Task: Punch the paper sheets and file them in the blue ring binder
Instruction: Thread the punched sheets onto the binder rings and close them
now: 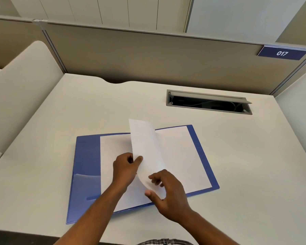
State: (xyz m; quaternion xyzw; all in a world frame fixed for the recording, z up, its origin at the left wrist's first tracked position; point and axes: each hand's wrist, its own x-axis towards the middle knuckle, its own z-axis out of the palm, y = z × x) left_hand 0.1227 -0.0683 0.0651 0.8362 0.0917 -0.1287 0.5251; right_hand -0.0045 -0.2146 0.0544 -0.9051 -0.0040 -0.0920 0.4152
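Observation:
The blue ring binder (85,156) lies open and flat in the middle of the desk. White paper sheets (180,156) lie on both of its halves. One white sheet (147,147) stands curved upward over the binder's spine. My left hand (125,168) pinches this sheet's left edge between thumb and fingers. My right hand (168,193) holds the sheet's lower corner, thumb underneath and fingers on top. The rings are hidden behind the raised sheet and my hands.
The white desk (237,165) has a grey cable hatch (208,102), open, at the back right. A beige partition (148,55) with a blue "017" sign (283,53) closes the back. Curved white side panels stand left (21,85) and right.

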